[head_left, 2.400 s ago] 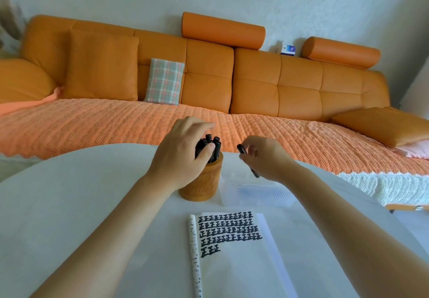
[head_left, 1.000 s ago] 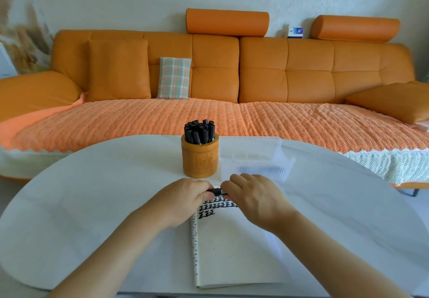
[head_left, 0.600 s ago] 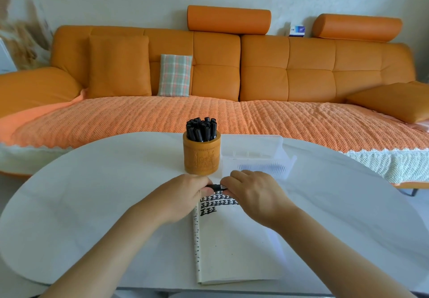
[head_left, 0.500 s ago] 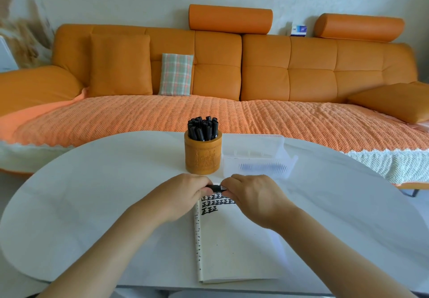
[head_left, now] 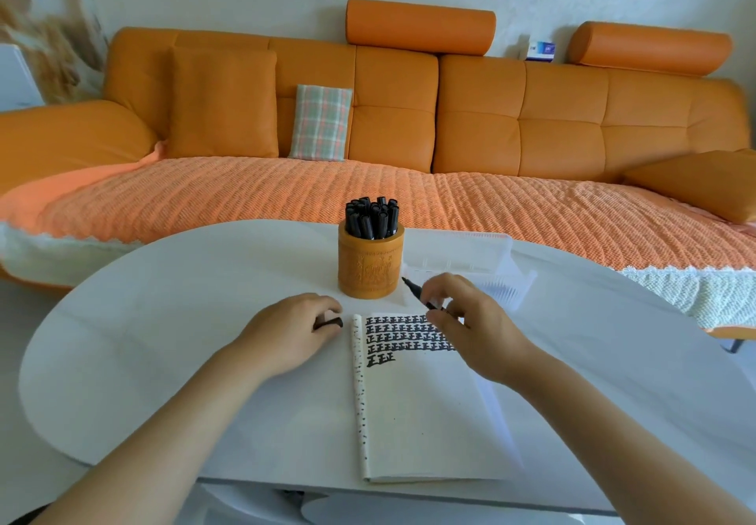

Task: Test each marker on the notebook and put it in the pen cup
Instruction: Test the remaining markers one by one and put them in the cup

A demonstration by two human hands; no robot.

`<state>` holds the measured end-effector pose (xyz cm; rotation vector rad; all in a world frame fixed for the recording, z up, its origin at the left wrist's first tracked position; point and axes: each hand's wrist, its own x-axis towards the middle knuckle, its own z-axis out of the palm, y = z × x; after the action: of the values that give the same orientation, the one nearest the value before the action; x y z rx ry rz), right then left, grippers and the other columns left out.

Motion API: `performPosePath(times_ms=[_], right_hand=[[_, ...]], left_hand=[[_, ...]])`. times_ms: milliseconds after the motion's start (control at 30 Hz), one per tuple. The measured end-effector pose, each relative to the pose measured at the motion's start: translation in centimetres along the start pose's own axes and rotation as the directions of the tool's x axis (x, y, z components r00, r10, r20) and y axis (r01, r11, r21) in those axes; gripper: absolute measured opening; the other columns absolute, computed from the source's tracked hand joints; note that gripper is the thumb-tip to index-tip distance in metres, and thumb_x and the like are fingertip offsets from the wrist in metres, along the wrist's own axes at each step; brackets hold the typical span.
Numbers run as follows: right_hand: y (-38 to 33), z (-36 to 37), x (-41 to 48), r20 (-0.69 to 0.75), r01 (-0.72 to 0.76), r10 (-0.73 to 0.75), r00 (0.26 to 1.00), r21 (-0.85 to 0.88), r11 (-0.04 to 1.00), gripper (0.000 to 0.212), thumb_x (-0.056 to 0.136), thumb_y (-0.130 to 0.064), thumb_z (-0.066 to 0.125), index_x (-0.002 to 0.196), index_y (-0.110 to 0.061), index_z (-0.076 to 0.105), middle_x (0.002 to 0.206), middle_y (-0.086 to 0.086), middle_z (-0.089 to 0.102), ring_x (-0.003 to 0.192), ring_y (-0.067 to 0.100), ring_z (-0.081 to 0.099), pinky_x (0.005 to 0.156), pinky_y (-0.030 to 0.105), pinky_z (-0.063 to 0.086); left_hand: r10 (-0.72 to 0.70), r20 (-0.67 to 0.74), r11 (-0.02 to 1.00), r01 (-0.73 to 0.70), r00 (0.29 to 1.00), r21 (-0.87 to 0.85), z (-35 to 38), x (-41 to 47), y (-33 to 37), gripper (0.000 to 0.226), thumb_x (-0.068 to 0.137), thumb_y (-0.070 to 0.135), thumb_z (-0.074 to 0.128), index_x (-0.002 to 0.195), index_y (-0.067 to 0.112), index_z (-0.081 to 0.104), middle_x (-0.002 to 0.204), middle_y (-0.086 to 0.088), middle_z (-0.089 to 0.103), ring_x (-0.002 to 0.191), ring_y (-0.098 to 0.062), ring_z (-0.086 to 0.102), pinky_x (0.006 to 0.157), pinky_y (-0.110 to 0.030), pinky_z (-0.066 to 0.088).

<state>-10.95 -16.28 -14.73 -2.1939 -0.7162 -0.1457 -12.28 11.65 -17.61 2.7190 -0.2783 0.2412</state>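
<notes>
Centre frame, a wooden pen cup [head_left: 371,268] holds many black markers [head_left: 371,217]. Just below, the right hand [head_left: 474,324] pinches an uncapped marker [head_left: 417,293] in its fingers over the notebook [head_left: 413,410]; the left hand [head_left: 292,330] curls its fingers round a black cap [head_left: 328,323].

1. The bare left forearm [head_left: 184,422] comes in from 7 o'clock and runs toward 1 o'clock.
2. The left hand [head_left: 292,330] is palm down with knuckles up and fingers curled under. Thumb and forefinger pinch a small black cap [head_left: 327,323] at the hand's 3 o'clock side.
3. The bare right forearm [head_left: 593,414] comes in from 5 o'clock and runs toward 10 o'clock.
4. The right hand [head_left: 470,320] is back up with fingers bent. Its fingertips pinch a marker [head_left: 419,296] whose uncapped tip points to 10 o'clock.
5. The hands are apart, the left at 9 o'clock of the right.
</notes>
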Motion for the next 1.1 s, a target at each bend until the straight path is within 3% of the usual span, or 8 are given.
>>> performPosePath(times_ms=[100, 267, 333, 433, 567, 700, 867, 1100], right_hand=[[-0.7, 0.4, 0.0, 0.006, -0.110, 0.112, 0.994, 0.235, 0.966, 0.030, 0.098, -0.003, 0.054, 0.089, -0.028, 0.069, 0.092, 0.004, 0.056, 0.063, 0.012, 0.059, 0.056, 0.026, 0.053], [-0.5, 1.0, 0.1, 0.063, -0.155, 0.141, 0.988, 0.376, 0.914, 0.051, 0.098, 0.010, 0.040, 0.114, -0.027, 0.070, 0.100, 0.003, 0.062, 0.079, 0.011, 0.063, 0.080, 0.025, 0.053], [-0.4, 1.2, 0.0, 0.072, -0.159, 0.142, 0.987, 0.357, 0.920, 0.048, 0.093, 0.010, 0.050, 0.115, -0.030, 0.068, 0.096, 0.002, 0.060, 0.078, 0.010, 0.061, 0.077, 0.023, 0.051], [-0.5, 1.7, -0.3, 0.072, -0.131, 0.111, 0.991, 0.423, 0.897, 0.022, 0.089, -0.003, 0.069, 0.104, -0.017, 0.061, 0.081, 0.002, 0.058, 0.069, 0.016, 0.056, 0.070, 0.033, 0.053], [-0.9, 2.3, -0.6, 0.064, -0.215, 0.218, 0.974, 0.572, 0.791, 0.012, 0.089, -0.018, 0.057, 0.100, -0.012, 0.054, 0.072, 0.012, 0.063, 0.058, 0.029, 0.059, 0.052, 0.034, 0.041], [-0.8, 3.0, -0.8, 0.089, -0.265, 0.255, 0.963, 0.506, 0.821, 0.010, 0.087, -0.002, 0.063, 0.096, -0.006, 0.060, 0.079, 0.015, 0.070, 0.060, 0.029, 0.065, 0.045, 0.026, 0.040], [-0.3, 3.8, -1.1, 0.044, -0.310, 0.326, 0.944, 0.454, 0.836, 0.012, 0.085, 0.000, 0.068, 0.078, -0.001, 0.057, 0.066, 0.015, 0.064, 0.048, 0.022, 0.052, 0.044, 0.026, 0.041], [-0.3, 3.8, -1.1, 0.071, -0.297, 0.301, 0.951, 0.486, 0.822, 0.017, 0.084, 0.007, 0.067, 0.076, -0.001, 0.055, 0.057, 0.006, 0.059, 0.048, 0.020, 0.049, 0.045, 0.025, 0.042]], left_hand=[[0.030, -0.034, 0.999, -0.029, 0.999, 0.034, 0.7, -0.1, 0.1, 0.015, 0.093, 0.040, 0.054, 0.104, 0.037, 0.063, 0.086, 0.018, 0.049, 0.091, -0.006, 0.049, 0.070, -0.027, 0.042], [0.062, -0.044, 0.998, -0.061, 0.997, 0.014, 1.4, -0.1, 0.1, 0.018, 0.090, 0.043, 0.057, 0.107, 0.040, 0.064, 0.090, 0.017, 0.050, 0.092, -0.004, 0.043, 0.072, -0.028, 0.046], [0.052, -0.033, 0.999, -0.052, 0.998, 0.009, 1.5, 0.0, 0.3, 0.024, 0.090, 0.047, 0.055, 0.111, 0.038, 0.063, 0.095, 0.018, 0.050, 0.099, -0.005, 0.045, 0.078, -0.030, 0.047], [0.058, -0.032, 0.998, -0.059, 0.998, -0.021, 1.6, 0.0, 0.9, 0.039, 0.092, 0.052, 0.048, 0.123, 0.030, 0.056, 0.111, 0.016, 0.050, 0.109, -0.005, 0.042, 0.088, -0.030, 0.044], [0.059, 0.091, 0.995, -0.050, 0.994, -0.091, 1.9, 0.0, 1.9, 0.080, 0.080, 0.075, 0.042, 0.142, 0.024, 0.036, 0.137, 0.012, 0.035, 0.129, -0.009, 0.029, 0.106, -0.034, 0.033], [0.065, 0.185, 0.995, -0.048, 0.981, -0.090, 2.4, -0.1, 2.9, 0.109, 0.063, 0.089, 0.039, 0.149, 0.026, 0.021, 0.149, 0.014, 0.022, 0.138, -0.009, 0.018, 0.113, -0.035, 0.025], [0.077, 0.208, 0.996, -0.085, 0.975, 0.029, 2.9, -0.2, 3.3, 0.102, 0.069, 0.082, 0.053, 0.148, 0.027, 0.020, 0.147, 0.013, 0.024, 0.136, -0.011, 0.017, 0.112, -0.032, 0.021], [0.069, 0.207, 0.997, -0.073, 0.976, 0.015, 3.2, -0.1, 3.1, 0.106, 0.066, 0.084, 0.051, 0.149, 0.027, 0.020, 0.147, 0.013, 0.024, 0.136, -0.009, 0.017, 0.112, -0.030, 0.020]])
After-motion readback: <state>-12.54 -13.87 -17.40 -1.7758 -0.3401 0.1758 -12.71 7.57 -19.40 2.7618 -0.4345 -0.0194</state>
